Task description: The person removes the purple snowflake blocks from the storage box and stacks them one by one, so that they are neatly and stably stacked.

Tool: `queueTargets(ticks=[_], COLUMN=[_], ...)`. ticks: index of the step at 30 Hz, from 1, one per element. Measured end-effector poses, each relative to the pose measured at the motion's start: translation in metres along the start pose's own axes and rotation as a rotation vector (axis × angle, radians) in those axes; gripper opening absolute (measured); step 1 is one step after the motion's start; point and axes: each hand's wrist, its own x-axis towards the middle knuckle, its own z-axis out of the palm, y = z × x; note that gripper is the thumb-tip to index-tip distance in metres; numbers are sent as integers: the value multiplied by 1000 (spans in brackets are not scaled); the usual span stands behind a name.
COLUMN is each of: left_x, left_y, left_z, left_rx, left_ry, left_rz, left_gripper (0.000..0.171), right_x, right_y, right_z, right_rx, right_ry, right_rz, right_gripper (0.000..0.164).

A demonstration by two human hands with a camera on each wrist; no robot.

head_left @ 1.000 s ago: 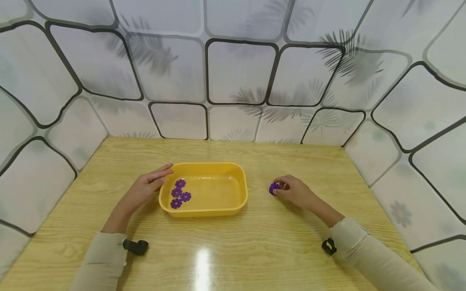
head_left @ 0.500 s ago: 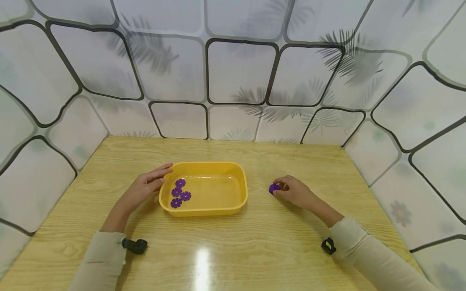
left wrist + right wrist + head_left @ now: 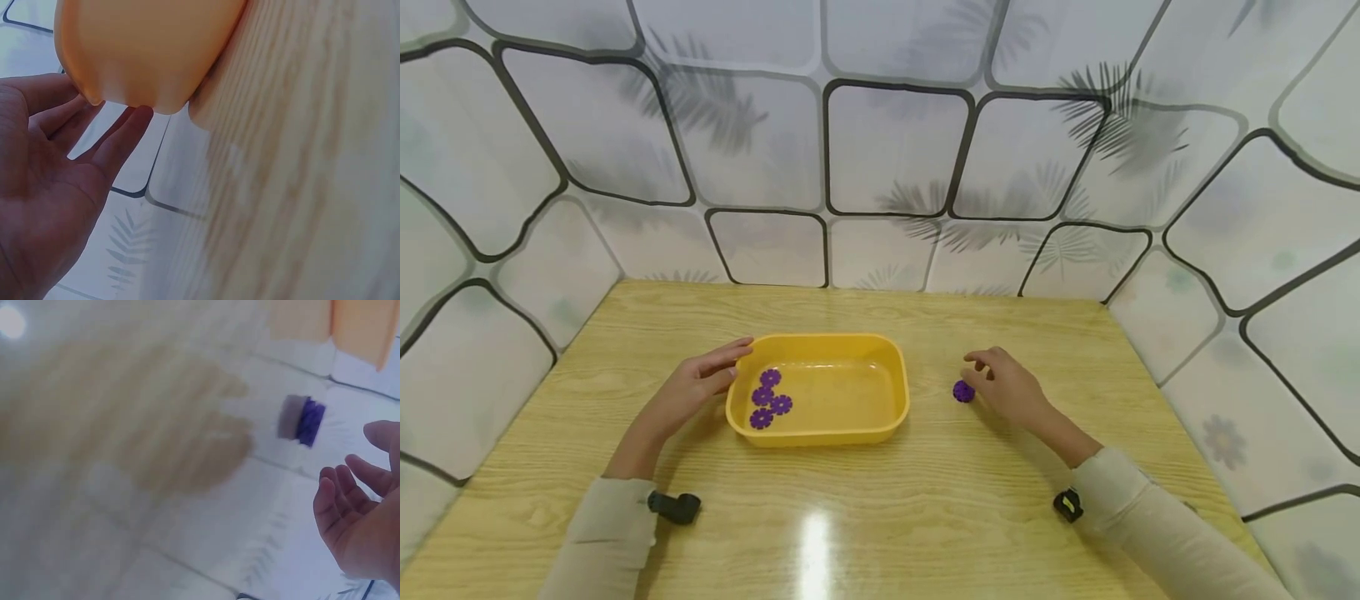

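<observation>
My left hand [image 3: 692, 387] rests at the left end of a yellow plastic tray [image 3: 820, 437], its fingers nearly straight. In the left wrist view, the fingertips [image 3: 142, 115] meet the tray's outer end wall. Several purple flower-shaped discs [image 3: 762, 396] lie flat in the left part of the tray. To the tray's right, a small stack of purple notched discs [image 3: 963, 392] stands on the table. My right hand [image 3: 1007, 387] hovers beside and just above that stack, fingers loosely bent and holding nothing. The right wrist view shows a gap between this hand [image 3: 359, 506] and the stack [image 3: 310, 422].
Everything stands on a light wood-grain table [image 3: 880, 517], which carries a bright reflection near its front. Patterned panels [image 3: 895, 150] rise along the back and both sides. Each wrist carries a small black camera, such as the left one [image 3: 677, 508].
The right hand has let go of the purple disc stack and lifted slightly away, with its fingers spread apart. The stack stays in place; left hand and tray hardly differ.
</observation>
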Motion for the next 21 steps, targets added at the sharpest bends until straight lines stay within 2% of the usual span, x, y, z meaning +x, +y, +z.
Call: queueTargets(ticks=[5, 9, 15, 21], left_x=[0, 0, 0, 0], left_y=[1, 1, 1, 0], left_z=[0, 1, 1, 0], left_rx=[-3, -4, 2, -3], left_ry=[-4, -6, -5, -6], left_rz=[-15, -19, -18, -18], left_gripper=[44, 44, 44, 44], right_x=[15, 26, 38, 46], right_y=[-34, -66, -113, -155], right_z=[-3, 1, 18, 44], right_rx=[5, 74, 161, 111], right_ry=[92, 92, 29, -117], right_rz=[-88, -158, -227, -335], right_gripper=[40, 38, 36, 37])
